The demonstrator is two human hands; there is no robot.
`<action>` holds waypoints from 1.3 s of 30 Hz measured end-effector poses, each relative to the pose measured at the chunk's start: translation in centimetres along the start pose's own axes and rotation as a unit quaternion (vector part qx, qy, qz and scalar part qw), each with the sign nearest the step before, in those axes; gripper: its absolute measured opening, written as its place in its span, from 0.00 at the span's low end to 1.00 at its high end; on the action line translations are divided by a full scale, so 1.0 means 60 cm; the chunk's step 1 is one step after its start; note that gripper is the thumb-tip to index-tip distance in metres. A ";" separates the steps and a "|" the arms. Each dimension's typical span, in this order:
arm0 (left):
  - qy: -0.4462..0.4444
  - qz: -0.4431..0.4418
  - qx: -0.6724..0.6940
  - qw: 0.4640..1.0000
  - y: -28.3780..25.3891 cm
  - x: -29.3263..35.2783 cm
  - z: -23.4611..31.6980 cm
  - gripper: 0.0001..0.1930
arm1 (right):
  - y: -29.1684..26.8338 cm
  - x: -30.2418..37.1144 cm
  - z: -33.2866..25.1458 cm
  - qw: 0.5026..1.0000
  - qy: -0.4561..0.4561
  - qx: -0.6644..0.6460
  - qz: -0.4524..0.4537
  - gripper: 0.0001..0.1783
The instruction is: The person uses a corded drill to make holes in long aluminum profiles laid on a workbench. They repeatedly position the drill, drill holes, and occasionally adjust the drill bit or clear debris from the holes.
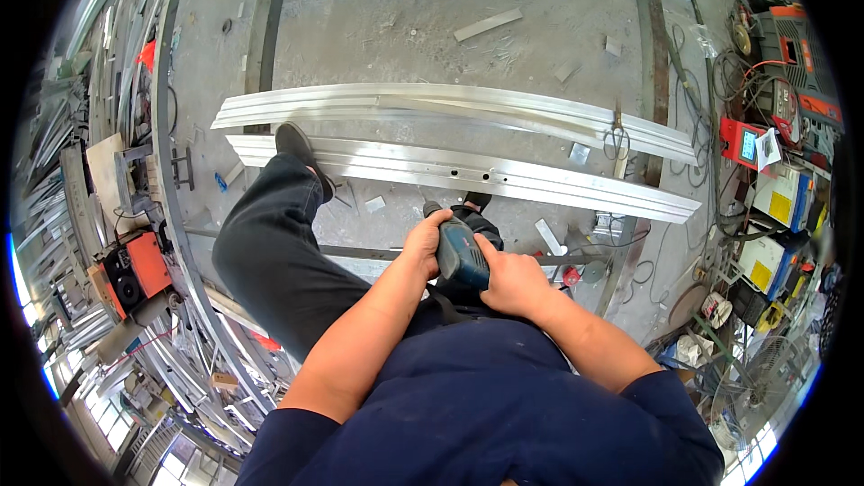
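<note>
Close in front of my body I hold a dark teal power drill [461,252] with both hands. My left hand [423,238] is closed around its front end near the chuck [432,208]. At the rear, my right hand [508,277] wraps the grip, most of which it hides. Beyond the drill lies a long silver aluminium profile [378,160], with dark round holes right of its middle. My left foot rests across this profile. A second long profile [342,101] lies parallel, farther away, and a pair of scissors [616,139] is near its right part.
Dark steel beams [652,54] run under the profiles at both sides. Metal offcuts [488,24] are scattered on the concrete floor. Piled metal strips and an orange-red machine [137,274] stand left; cables, a red box with a screen [740,142] and a fan [760,373] are right.
</note>
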State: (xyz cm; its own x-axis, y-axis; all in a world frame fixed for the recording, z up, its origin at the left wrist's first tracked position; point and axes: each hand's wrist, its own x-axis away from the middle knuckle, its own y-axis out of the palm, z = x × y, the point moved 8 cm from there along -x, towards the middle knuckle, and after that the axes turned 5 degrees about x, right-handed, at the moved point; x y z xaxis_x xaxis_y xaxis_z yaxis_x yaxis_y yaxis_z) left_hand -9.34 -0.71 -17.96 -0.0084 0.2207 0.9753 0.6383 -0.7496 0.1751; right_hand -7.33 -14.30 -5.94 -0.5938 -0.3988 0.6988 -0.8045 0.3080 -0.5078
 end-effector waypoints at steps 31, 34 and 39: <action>0.031 -0.013 0.116 0.993 0.020 -0.083 0.069 0.22 | -0.044 -0.153 -0.021 0.983 0.120 0.113 -0.081 0.51; 0.025 -0.004 0.114 0.993 0.020 -0.078 0.074 0.22 | -0.045 -0.155 -0.023 0.983 0.120 0.109 -0.081 0.51; 0.027 -0.008 0.120 0.992 0.019 -0.074 0.078 0.21 | -0.044 -0.158 -0.027 0.982 0.129 0.106 -0.088 0.51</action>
State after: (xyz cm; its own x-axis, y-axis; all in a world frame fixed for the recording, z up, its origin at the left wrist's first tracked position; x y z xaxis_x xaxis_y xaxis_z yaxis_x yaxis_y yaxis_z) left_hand -4.97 0.36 -22.74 -0.0568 0.1927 0.9796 0.8026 -0.5748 0.1596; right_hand 0.47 -9.94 -10.42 -0.4448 -0.1889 0.8755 -0.8950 0.0570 -0.4424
